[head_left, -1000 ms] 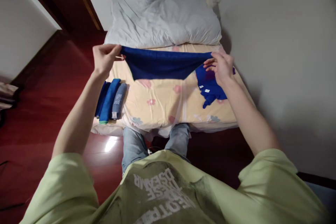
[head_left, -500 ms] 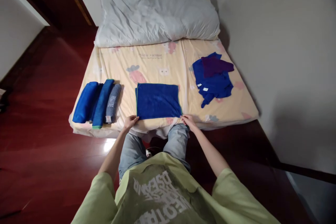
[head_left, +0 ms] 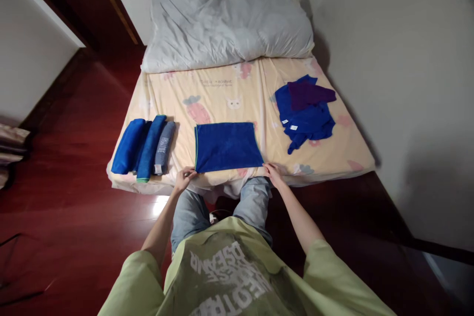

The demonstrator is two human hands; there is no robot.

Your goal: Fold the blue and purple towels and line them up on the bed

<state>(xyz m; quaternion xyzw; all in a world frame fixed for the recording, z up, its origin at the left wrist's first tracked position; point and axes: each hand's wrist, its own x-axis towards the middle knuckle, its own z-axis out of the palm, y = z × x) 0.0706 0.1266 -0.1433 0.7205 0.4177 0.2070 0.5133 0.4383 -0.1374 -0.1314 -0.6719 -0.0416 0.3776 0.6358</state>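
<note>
A blue towel (head_left: 229, 147) with green edging lies folded into a flat rectangle near the front edge of the bed. My left hand (head_left: 184, 178) pinches its near left corner. At the near right corner, my right hand (head_left: 273, 174) has its fingers closed on the edge of the same towel. To the left lie rolled towels: a bright blue one (head_left: 128, 147), a blue one with green trim (head_left: 151, 149) and a grey one with white lettering (head_left: 164, 148).
On the right of the bed (head_left: 237, 79) is a loose heap of blue cloth (head_left: 309, 121) with white tags and a purple cloth (head_left: 311, 96) on top. A bulky white quilt (head_left: 229, 24) lies across the far end. A wall (head_left: 400, 69) borders the right side.
The view has shifted a little. Both hands keep hold of the near corners, and the towel's near right corner looks drawn slightly farther out to the right.
</note>
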